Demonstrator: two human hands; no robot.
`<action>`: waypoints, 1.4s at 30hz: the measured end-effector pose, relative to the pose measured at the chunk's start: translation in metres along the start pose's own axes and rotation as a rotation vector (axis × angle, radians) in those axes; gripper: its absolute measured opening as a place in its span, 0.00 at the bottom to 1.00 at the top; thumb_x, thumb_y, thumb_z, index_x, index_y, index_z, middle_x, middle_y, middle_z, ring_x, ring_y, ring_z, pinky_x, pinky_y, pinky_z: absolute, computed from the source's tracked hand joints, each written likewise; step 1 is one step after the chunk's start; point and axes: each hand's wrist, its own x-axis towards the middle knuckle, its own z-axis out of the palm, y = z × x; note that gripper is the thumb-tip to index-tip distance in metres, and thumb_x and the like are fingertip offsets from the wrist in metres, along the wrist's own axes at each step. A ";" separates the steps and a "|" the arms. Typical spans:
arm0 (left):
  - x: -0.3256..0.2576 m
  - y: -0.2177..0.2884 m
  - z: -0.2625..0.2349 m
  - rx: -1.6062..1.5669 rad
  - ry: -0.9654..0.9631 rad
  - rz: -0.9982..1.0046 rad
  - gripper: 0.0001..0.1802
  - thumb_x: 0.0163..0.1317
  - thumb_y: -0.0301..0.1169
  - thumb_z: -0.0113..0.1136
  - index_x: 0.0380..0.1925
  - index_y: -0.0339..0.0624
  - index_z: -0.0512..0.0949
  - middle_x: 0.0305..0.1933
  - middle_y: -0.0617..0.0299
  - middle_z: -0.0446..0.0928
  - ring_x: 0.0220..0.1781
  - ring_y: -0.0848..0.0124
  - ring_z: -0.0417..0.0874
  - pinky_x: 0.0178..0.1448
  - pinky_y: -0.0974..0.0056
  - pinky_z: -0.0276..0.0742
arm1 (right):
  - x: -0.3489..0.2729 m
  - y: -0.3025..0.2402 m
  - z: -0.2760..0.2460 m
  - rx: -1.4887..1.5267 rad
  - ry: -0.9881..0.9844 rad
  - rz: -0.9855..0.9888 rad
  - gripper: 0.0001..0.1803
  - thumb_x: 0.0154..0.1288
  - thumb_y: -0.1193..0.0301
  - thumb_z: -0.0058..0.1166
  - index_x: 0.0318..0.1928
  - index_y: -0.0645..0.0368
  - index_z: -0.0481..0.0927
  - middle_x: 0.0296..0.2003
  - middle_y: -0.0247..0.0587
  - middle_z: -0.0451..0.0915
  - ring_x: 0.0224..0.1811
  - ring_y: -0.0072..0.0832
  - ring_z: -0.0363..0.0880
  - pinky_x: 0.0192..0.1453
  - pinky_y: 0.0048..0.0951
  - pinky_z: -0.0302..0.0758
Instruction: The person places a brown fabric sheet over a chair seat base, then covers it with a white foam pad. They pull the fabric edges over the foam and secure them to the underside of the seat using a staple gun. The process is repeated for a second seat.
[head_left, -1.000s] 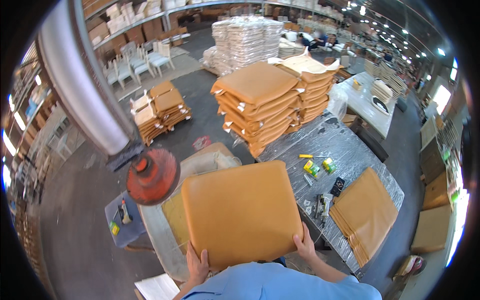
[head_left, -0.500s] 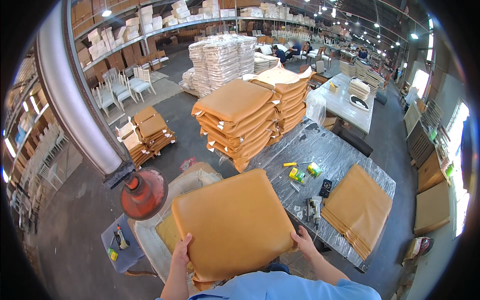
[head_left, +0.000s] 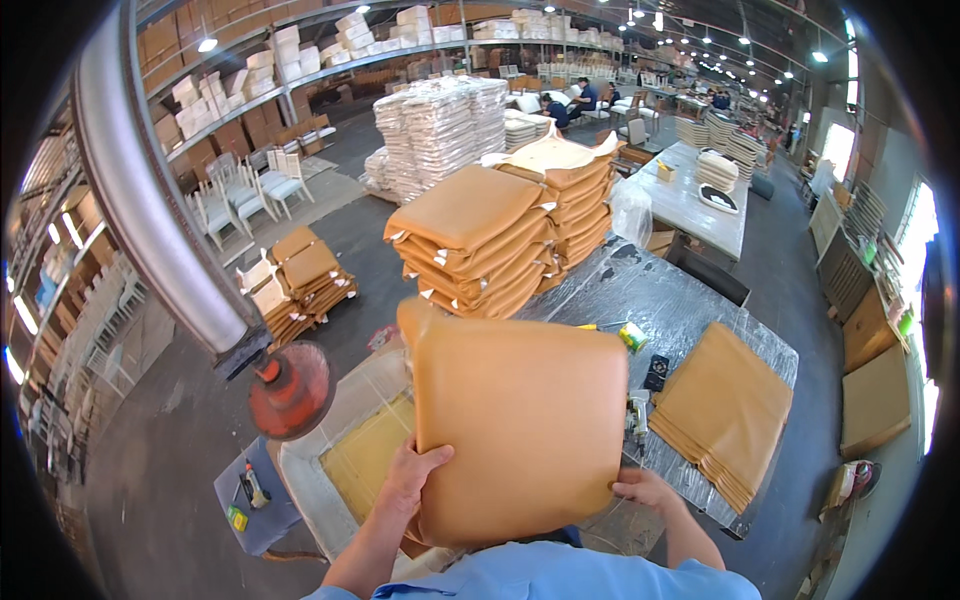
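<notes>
Tan seat cushion point(head_left: 520, 430) hides most of the foam pad point(head_left: 365, 460) & table behind

At the lower edge of the frame the person wears a plain light blue shirt point(head_left: 560, 575) whose short sleeves leave both forearms bare, with no glove, watch or ring visible on the left hand point(head_left: 408, 480) or the right hand point(head_left: 648, 490).

A single head-worn fisheye view is given, aimed forward and downward from above the person's shoulders. The tan seat cushion point(head_left: 525, 425) is seen close up at lower centre, and the plastic-covered bench point(head_left: 690, 310) just beyond it. The warehouse floor and shelving are bent toward the dark circular rim.
</notes>
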 end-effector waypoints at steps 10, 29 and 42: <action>0.061 0.156 0.135 0.810 -0.964 0.276 0.36 0.60 0.42 0.86 0.64 0.36 0.85 0.56 0.51 0.92 0.58 0.65 0.91 0.63 0.58 0.84 | -0.185 -0.205 -0.088 -0.341 0.072 -0.486 0.58 0.39 0.60 0.96 0.71 0.66 0.80 0.60 0.46 0.90 0.68 0.45 0.85 0.75 0.44 0.79; 0.191 -0.116 0.016 1.375 0.350 0.310 0.22 0.75 0.43 0.66 0.62 0.45 0.89 0.83 0.45 0.71 0.89 0.40 0.61 0.90 0.35 0.55 | -0.205 -0.029 -0.043 0.645 1.124 -0.408 0.31 0.77 0.62 0.72 0.70 0.70 0.78 0.60 0.48 0.87 0.57 0.39 0.90 0.61 0.41 0.89; 0.238 -0.115 0.026 1.435 0.526 0.232 0.18 0.72 0.44 0.64 0.51 0.50 0.94 0.75 0.58 0.81 0.90 0.32 0.53 0.92 0.26 0.36 | 0.041 -0.182 -0.184 0.926 0.723 -0.819 0.36 0.82 0.54 0.65 0.79 0.60 0.71 0.68 0.45 0.83 0.69 0.41 0.84 0.70 0.48 0.85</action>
